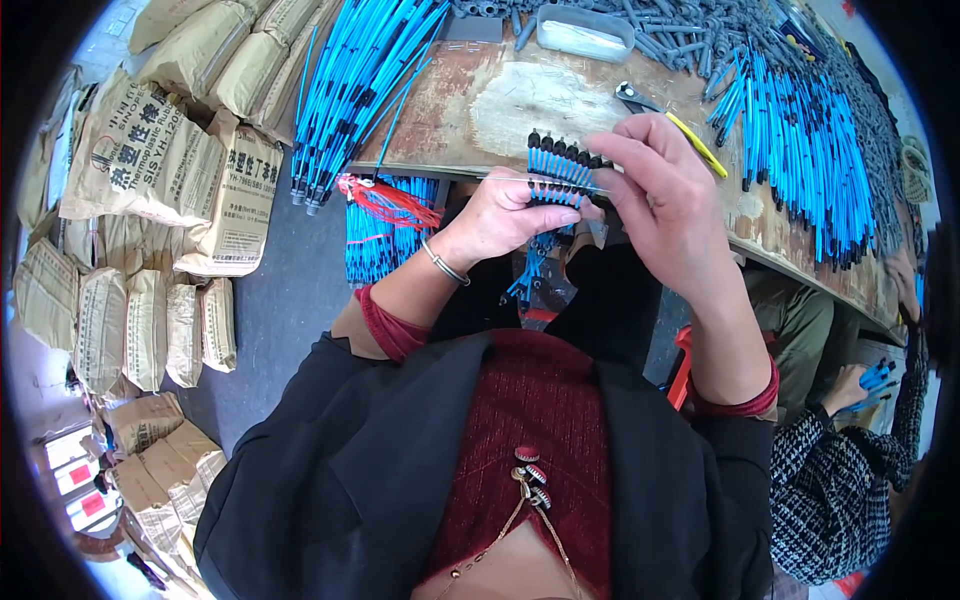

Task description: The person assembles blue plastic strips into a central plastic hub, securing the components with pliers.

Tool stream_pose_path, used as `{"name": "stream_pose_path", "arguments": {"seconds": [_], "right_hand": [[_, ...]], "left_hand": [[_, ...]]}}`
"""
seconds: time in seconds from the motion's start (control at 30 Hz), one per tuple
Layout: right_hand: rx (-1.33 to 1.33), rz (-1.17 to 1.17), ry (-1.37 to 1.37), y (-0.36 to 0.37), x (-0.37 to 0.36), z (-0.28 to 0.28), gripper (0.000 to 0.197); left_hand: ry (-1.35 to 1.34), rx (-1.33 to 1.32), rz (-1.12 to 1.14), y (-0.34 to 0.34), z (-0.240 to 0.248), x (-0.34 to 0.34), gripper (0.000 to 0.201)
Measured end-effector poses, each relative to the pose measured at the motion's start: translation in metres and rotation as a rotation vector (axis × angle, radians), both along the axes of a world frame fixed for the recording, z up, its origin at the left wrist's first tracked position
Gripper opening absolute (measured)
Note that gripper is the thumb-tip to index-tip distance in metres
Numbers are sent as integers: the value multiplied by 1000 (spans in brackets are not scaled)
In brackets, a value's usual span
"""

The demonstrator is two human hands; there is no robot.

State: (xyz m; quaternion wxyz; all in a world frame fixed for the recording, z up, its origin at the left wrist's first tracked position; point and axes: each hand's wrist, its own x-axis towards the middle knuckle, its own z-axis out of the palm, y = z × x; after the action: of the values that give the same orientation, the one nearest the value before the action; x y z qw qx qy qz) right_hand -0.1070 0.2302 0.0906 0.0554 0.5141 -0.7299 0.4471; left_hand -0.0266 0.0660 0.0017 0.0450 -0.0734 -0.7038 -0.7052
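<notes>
My left hand (497, 215) grips a small row of blue wire pieces with black tips (558, 165), held upright just in front of the wooden workbench's (470, 110) near edge. My right hand (665, 195) closes over the right end of the same row, fingers pinching the black tips. More blue pieces (527, 275) hang down below my left hand. A silver bracelet (445, 265) sits on my left wrist.
Bundles of blue wires (365, 70) lie at the bench's left and a larger pile (800, 150) at its right. Pliers with yellow handles (665, 115) and a clear tray (585, 32) rest on the bench. Stacked paper sacks (160, 170) fill the floor on the left. Another person (850, 440) works at the right.
</notes>
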Motion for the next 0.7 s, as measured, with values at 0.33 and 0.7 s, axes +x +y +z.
{"name": "stream_pose_path", "arguments": {"seconds": [0.33,0.7], "right_hand": [[60,7,152,-1,-4,1,30],[18,-126,191,5,0,4,24]], "left_hand": [[-4,68,-9,1,-2,0,18],[9,160,37,8,-3,-3,18]]}}
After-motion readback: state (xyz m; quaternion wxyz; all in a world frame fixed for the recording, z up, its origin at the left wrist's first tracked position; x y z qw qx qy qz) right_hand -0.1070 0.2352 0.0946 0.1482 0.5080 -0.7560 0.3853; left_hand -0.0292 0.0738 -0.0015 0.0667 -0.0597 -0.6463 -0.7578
